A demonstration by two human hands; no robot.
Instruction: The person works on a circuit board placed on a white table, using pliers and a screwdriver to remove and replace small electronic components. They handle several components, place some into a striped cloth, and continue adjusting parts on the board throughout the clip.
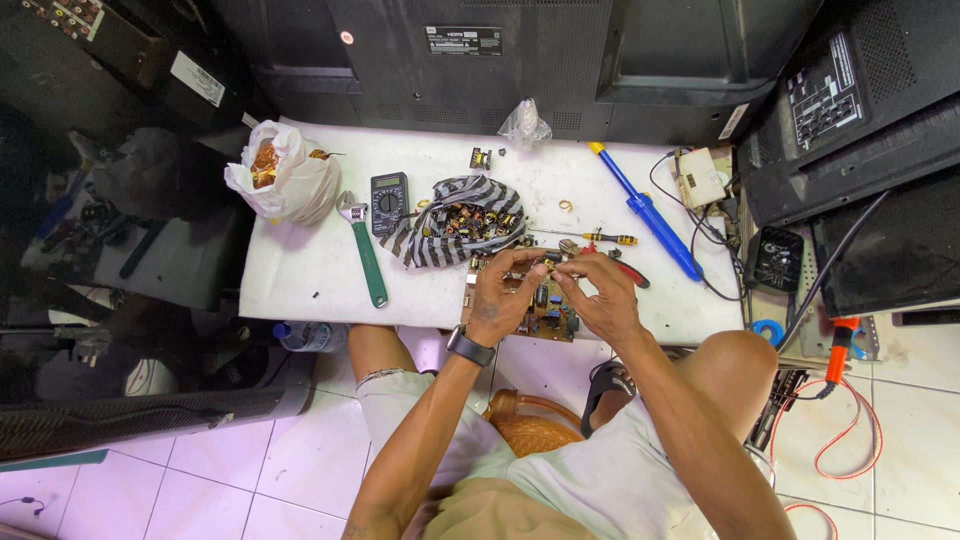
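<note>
- The fingers of the left hand (505, 290) are curling closed over the top edge of a brown circuit board (545, 312), pinning it at the near edge of the white surface (300, 275).
- The right hand (598, 290) is pinching narrow on a small tool or part at the board's upper right corner; what exactly it is holding cannot be told.
- The board is lying directly under both hands, its long axis running left to right, equally near each.
- Red-handled pliers (625, 268) are resting just right of the fingers.
- Farther out are lying a striped bag of parts (462, 222), a multimeter (389, 203), a green-handled wrench (366, 255) and a blue solder sucker (648, 212).
</note>
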